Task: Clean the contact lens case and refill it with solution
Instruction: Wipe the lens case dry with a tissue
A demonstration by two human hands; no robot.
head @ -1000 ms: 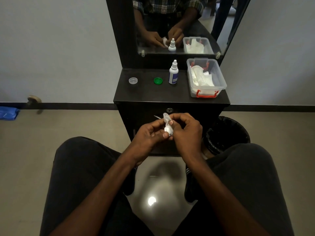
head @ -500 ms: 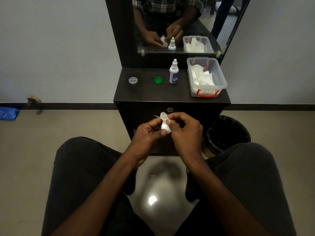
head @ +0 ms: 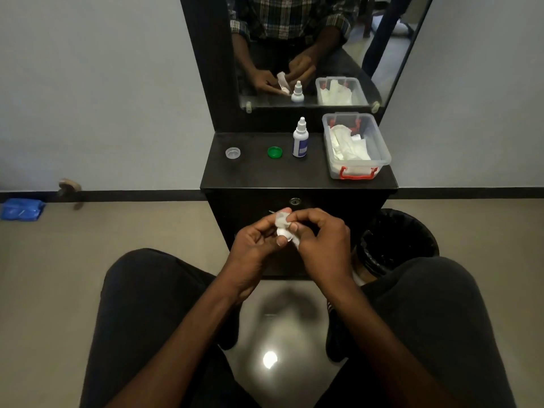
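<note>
My left hand (head: 253, 242) pinches the clear contact lens case (head: 280, 219) in front of the black dresser. My right hand (head: 319, 241) presses a white tissue (head: 285, 233) against the case; my fingers hide most of both. On the dresser top (head: 265, 172) lie a clear cap (head: 232, 152) at the left and a green cap (head: 275, 151) beside it. The white solution bottle (head: 300, 139) stands upright, capped, to the right of the green cap.
A clear plastic box (head: 357, 164) with red handles holds white tissues at the dresser's right. A black-lined bin (head: 397, 240) stands on the floor to the right of my hands. The mirror (head: 294, 48) reflects my hands. My knees frame the bottom.
My right fingers have shifted the tissue lower along the case, and my left thumb has changed its grip. The camera has tilted a little. Nothing on the dresser has moved.
</note>
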